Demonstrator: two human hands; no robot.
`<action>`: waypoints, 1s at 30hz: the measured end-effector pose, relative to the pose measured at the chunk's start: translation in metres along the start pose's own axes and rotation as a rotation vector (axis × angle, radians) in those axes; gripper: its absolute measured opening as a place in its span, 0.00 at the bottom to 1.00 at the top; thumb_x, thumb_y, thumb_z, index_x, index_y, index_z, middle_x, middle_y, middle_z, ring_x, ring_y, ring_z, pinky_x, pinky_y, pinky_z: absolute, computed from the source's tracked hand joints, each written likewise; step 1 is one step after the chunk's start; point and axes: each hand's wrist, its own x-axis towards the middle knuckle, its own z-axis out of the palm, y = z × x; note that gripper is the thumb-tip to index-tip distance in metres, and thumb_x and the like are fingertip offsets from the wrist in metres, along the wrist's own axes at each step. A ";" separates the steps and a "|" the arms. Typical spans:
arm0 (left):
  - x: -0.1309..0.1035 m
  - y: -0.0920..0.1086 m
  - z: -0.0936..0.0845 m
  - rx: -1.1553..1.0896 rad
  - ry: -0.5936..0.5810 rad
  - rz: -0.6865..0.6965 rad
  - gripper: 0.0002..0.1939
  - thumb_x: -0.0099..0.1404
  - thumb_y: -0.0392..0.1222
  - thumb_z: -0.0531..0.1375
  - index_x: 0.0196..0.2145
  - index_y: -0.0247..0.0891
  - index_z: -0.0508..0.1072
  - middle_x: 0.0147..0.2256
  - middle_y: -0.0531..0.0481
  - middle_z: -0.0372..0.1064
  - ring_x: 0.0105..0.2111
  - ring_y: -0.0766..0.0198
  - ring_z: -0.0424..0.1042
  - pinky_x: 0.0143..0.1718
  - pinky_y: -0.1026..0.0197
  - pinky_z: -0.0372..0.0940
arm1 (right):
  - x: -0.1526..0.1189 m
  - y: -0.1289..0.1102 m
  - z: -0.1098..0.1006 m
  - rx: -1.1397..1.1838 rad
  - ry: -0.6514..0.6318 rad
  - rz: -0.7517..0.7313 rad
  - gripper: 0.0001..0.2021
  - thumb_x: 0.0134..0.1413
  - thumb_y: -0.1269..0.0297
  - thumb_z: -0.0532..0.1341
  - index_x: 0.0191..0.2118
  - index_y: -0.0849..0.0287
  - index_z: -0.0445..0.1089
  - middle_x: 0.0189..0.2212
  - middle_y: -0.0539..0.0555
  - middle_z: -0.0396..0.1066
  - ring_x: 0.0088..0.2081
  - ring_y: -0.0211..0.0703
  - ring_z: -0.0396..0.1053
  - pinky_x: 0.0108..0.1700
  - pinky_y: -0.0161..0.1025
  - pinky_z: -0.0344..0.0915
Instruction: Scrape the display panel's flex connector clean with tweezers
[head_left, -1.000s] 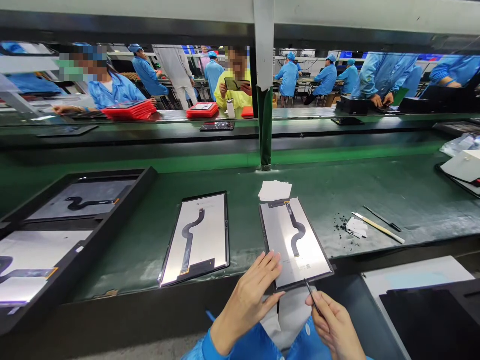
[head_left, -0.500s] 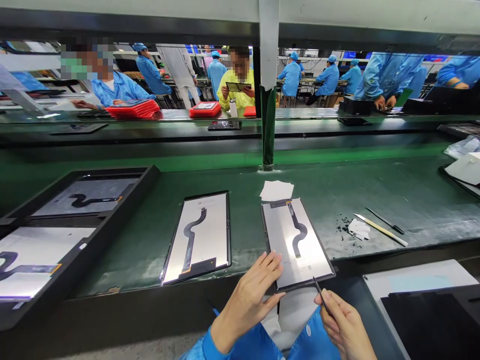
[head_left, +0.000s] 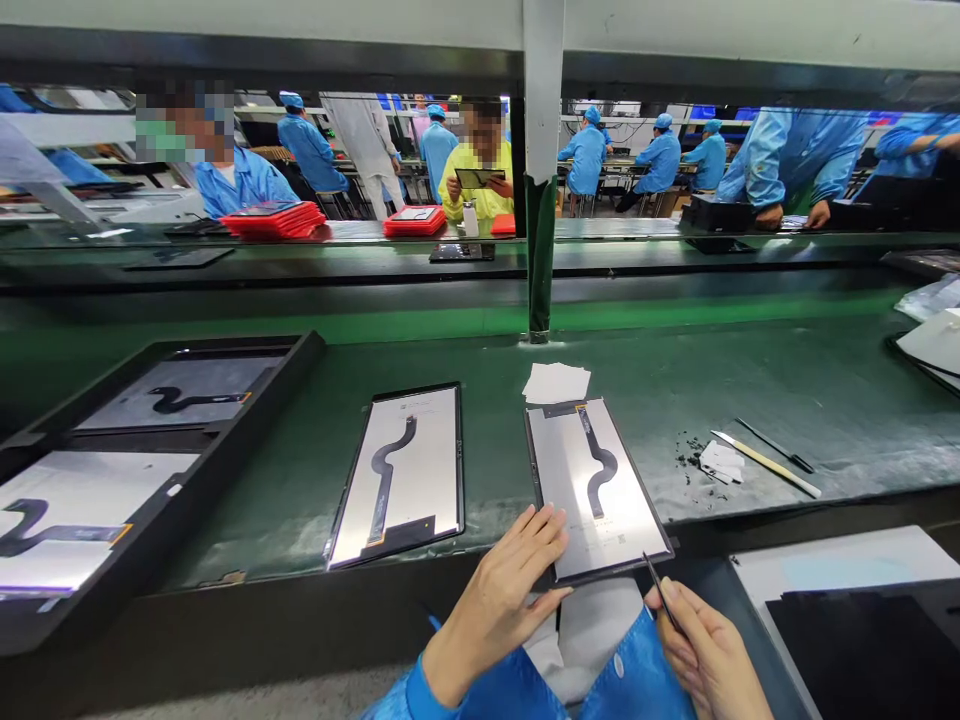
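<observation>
A tablet screen panel point(head_left: 562, 470) lies back side up at the bench's front edge, with a dark curved ribbon cable point(head_left: 600, 465) across its silvery back. My left hand point(head_left: 514, 585) rests on its lower left corner, fingers stretched out, thumb under the near edge. Pinched in my right hand point(head_left: 697, 635) are slim black tweezers point(head_left: 660, 590), their tip at the panel's near edge, close to the right corner. Just beyond the panel sits a small stack of white paper pieces point(head_left: 556, 382). A second screen panel point(head_left: 420, 450) lies to the left.
On the left a black tray point(head_left: 300, 365) holds more panels. At right lie white scraps point(head_left: 722, 462), black crumbs, a pale stick tool point(head_left: 765, 463) and a thin black tool point(head_left: 776, 447). Black sheets point(head_left: 870, 650) lie lower right. A post point(head_left: 539, 250) rises ahead; co-workers sit beyond.
The tweezers in my right hand have moved slightly right along the panel's near edge, toward its corner. My left hand stays on the panel. The camera view has shifted a little.
</observation>
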 end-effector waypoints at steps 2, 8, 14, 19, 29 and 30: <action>0.000 0.000 0.000 0.001 0.002 0.002 0.23 0.73 0.40 0.58 0.62 0.32 0.63 0.59 0.34 0.67 0.63 0.48 0.62 0.61 0.40 0.62 | -0.001 -0.002 0.000 0.007 0.009 0.001 0.29 0.35 0.37 0.73 0.26 0.61 0.70 0.14 0.38 0.45 0.17 0.23 0.36 0.18 0.27 0.35; -0.001 0.000 0.001 0.011 -0.001 0.003 0.22 0.73 0.41 0.57 0.61 0.30 0.63 0.59 0.34 0.67 0.63 0.49 0.62 0.61 0.40 0.62 | 0.001 -0.003 -0.006 0.013 0.025 -0.026 0.30 0.35 0.35 0.72 0.26 0.62 0.70 0.14 0.38 0.46 0.17 0.23 0.37 0.19 0.27 0.35; 0.000 -0.001 0.000 0.010 -0.007 0.006 0.21 0.74 0.41 0.56 0.61 0.30 0.63 0.59 0.34 0.67 0.63 0.49 0.61 0.62 0.41 0.61 | 0.006 -0.003 -0.016 -0.023 0.022 -0.016 0.30 0.34 0.35 0.72 0.27 0.61 0.71 0.14 0.38 0.47 0.17 0.24 0.37 0.18 0.27 0.37; -0.001 -0.001 0.001 -0.001 -0.003 0.000 0.23 0.73 0.40 0.58 0.62 0.31 0.62 0.59 0.34 0.67 0.63 0.49 0.62 0.62 0.40 0.60 | 0.005 -0.008 -0.019 -0.031 0.048 -0.019 0.30 0.34 0.36 0.72 0.28 0.62 0.73 0.14 0.39 0.47 0.18 0.25 0.37 0.18 0.26 0.38; -0.001 0.000 0.002 0.015 0.000 0.007 0.22 0.74 0.41 0.56 0.61 0.30 0.62 0.58 0.33 0.67 0.63 0.49 0.62 0.62 0.40 0.61 | 0.000 -0.018 -0.020 0.019 0.110 -0.069 0.28 0.34 0.38 0.73 0.25 0.61 0.71 0.15 0.39 0.45 0.18 0.25 0.37 0.18 0.26 0.37; -0.001 0.000 0.002 0.012 0.000 0.006 0.22 0.74 0.41 0.57 0.61 0.30 0.62 0.58 0.33 0.67 0.63 0.49 0.62 0.62 0.40 0.61 | 0.001 -0.018 -0.022 0.016 0.105 -0.067 0.28 0.35 0.38 0.73 0.26 0.61 0.71 0.15 0.40 0.46 0.18 0.25 0.37 0.18 0.26 0.38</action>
